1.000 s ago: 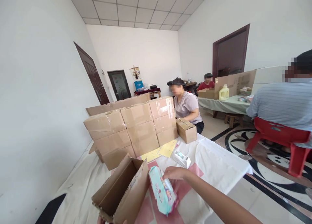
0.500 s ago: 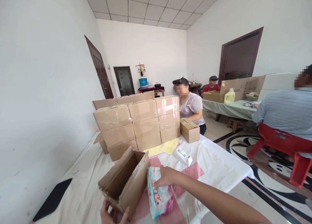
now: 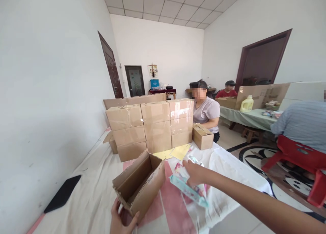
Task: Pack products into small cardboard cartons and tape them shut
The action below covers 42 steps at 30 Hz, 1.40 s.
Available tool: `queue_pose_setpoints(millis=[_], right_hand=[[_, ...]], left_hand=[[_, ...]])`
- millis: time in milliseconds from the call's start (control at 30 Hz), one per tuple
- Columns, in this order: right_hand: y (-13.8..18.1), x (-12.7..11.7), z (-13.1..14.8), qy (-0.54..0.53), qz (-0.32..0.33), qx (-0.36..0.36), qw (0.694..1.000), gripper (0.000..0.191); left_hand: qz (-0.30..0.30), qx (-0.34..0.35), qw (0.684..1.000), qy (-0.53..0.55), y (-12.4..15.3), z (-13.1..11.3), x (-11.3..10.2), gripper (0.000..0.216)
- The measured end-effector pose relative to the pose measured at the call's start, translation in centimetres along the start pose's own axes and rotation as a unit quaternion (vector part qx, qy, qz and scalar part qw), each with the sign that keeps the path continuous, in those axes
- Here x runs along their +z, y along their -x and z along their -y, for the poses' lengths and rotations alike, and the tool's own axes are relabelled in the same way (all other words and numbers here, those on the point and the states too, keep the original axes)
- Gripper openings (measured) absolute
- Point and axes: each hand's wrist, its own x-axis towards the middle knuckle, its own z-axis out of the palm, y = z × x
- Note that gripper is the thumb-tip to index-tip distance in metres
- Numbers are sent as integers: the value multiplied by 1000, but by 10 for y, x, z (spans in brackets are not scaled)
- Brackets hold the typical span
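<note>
My left hand (image 3: 122, 220) grips the near bottom corner of an open cardboard box (image 3: 139, 183), which lies tipped on the cloth-covered table (image 3: 91, 200) with its opening facing up and left. To the right of the box, my right hand (image 3: 195, 173) holds a soft pack of wet wipes (image 3: 188, 190) in light blue and pink wrapping. The pack is tilted, just above the table, and clear of the box. A white tape dispenser (image 3: 196, 160) is partly hidden behind my right hand.
A stack of taped cardboard boxes (image 3: 150, 125) stands at the back of the table, with a single taped box (image 3: 202, 136) and yellow sheets (image 3: 175, 152) beside it. A black flat object (image 3: 62, 198) lies at left. A person (image 3: 206, 110) sits behind the table; others sit at right.
My right hand has carried the wipes pack to the right and away from the box's side, turning it flatter. More of my left hand shows under the box. The camera has panned left.
</note>
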Motion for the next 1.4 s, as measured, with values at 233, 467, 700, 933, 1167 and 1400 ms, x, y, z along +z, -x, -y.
queue_pose_setpoints(millis=[233,467,700,933,1167,1400], right_hand=[[24,-58,-12,223,-96,-116,963,69],[13,-41,-18,162,-1,-160,974,70],[-24,-24,-25,84,133,-103,982,53],[-34,-17,-40,126,100,-52,986,33],[-20,1,-24,177,76,-5,981,43],[-19,14,-15,195,30,36,980,37]], left_hand=[[78,-60,995,6,-3,0,-13,105],[67,-33,997,-7,2,-8,-11,97],[111,-36,993,-11,-2,0,-18,104],[82,-22,992,-96,-1,-12,-21,106],[79,-46,992,-83,0,-21,-19,101],[81,-102,989,-70,1,-32,-17,96]])
